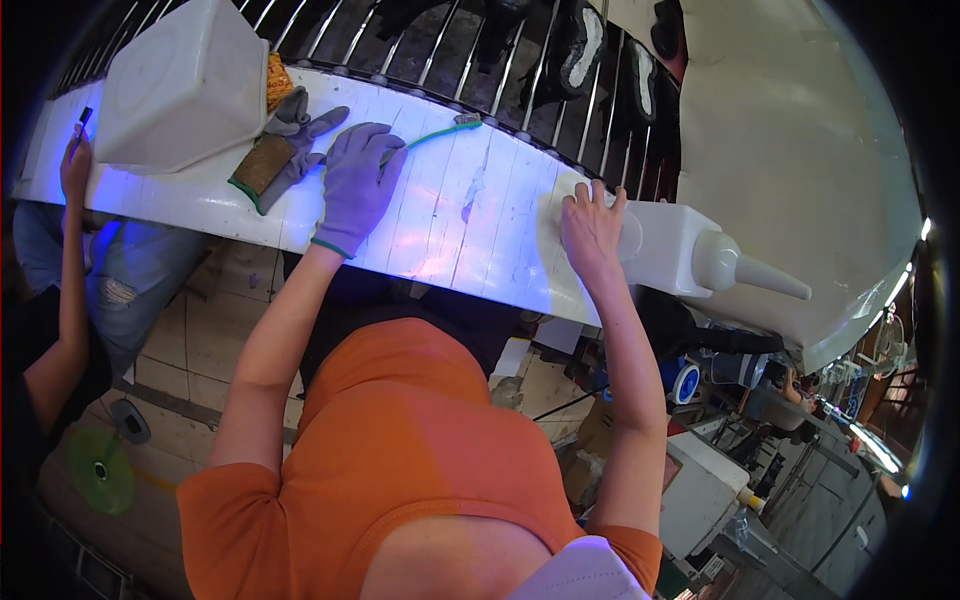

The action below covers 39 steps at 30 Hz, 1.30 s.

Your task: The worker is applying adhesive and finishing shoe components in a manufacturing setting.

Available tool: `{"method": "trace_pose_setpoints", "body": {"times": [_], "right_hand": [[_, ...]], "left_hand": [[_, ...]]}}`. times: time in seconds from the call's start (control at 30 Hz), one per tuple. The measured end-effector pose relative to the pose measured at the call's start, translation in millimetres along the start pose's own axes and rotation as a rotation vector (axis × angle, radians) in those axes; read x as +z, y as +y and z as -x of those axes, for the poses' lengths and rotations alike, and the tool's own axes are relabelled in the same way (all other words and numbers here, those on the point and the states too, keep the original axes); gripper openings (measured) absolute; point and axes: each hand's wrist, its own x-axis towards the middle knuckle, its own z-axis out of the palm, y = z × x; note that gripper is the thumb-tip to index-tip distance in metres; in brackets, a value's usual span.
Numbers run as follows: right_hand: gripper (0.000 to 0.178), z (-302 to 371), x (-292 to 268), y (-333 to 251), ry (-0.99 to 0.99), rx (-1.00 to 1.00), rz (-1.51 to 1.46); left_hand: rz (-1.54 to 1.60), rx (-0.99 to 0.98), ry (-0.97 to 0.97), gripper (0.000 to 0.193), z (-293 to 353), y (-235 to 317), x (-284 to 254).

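Observation:
My left hand (362, 188) wears a grey glove with a green cuff and is over the white tabletop. Its fingers are closed on a green-handled brush (440, 132), whose greyish bristle end points right. A loose grey glove (300, 150) lies to its left, with a brown block-like piece (263, 166) on it. My bare right hand (592, 228) is at the table's right end, fingers curled down over a pale, round object (631, 234), largely hidden by the hand. Just right of it is a white plastic bottle (665, 245) with a long tapered nozzle.
An upturned white plastic bin (190, 85) stands on the left of the table (450, 220). Behind runs a rack of metal rollers (430, 60) with dark shoe pieces (578, 60) on it. A co-worker's hand (76, 165) holds a dark, thin object at far left. A large beige surface (790, 150) borders the right.

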Motion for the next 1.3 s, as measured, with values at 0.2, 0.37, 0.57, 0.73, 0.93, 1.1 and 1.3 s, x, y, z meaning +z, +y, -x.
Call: {"method": "trace_pose_setpoints", "body": {"times": [0.2,0.37,0.57,0.73,0.93,1.1,1.3], "right_hand": [[0.012,5.1,5.2,7.9,-0.023,-0.036,-0.034],[0.018,16.4,-9.1,35.3,0.134,0.119,-0.225],[0.037,39.3,-12.1,83.7,0.184,0.395,-0.105],[0.046,50.4,-7.1,80.9,0.169,0.376,0.01],[0.045,45.2,-14.1,117.0,0.282,0.398,-0.025],[0.048,31.8,4.3,120.0,0.29,0.352,-0.014],[0.052,28.3,5.0,120.6,0.256,0.361,-0.068]], "left_hand": [[0.003,0.014,0.066,0.029,-3.6,3.7,0.2],[0.07,0.154,0.09,0.033,4.0,35.0,-7.0],[0.271,0.341,-0.173,0.026,2.3,100.5,51.8],[0.217,0.42,-0.353,0.022,-6.1,131.2,112.3],[0.068,0.407,-0.431,0.015,-2.8,142.1,141.3],[0.135,0.46,-0.384,0.008,-5.4,140.7,149.4],[0.188,0.441,-0.431,0.012,-10.8,140.5,153.4]]}}
